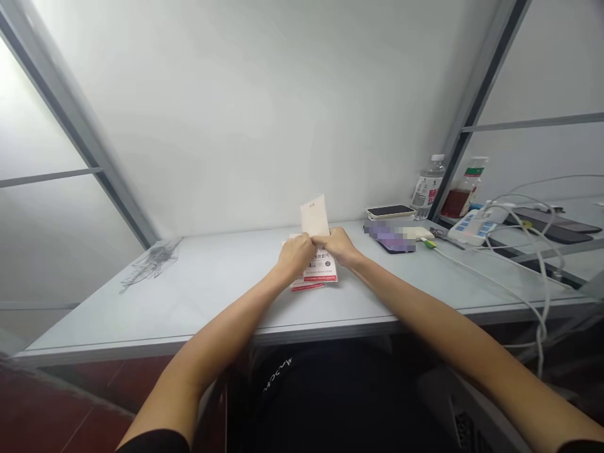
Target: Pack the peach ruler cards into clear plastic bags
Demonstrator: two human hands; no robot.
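A thin, flat ruler-set packet [315, 217] is held up over the middle of the table, pale at its upper end and white with dark print and a red band at its lower end. My left hand [293, 251] is closed on its left side. From the right, my right hand [343, 245] grips the same packet, and the thumbs nearly meet in front of it. Behind and below it shows part of another packet [307, 287] with a red band; whether it lies on the table or is held, I cannot tell.
On the white table [212, 289], a tangle of thin dark strands [151, 264] lies at left. To the right are a phone [391, 212], a purple pixelated item [391, 238], a clear bottle [429, 185], a bottle of red liquid [465, 192], a power strip [472, 228] and white cables [491, 283].
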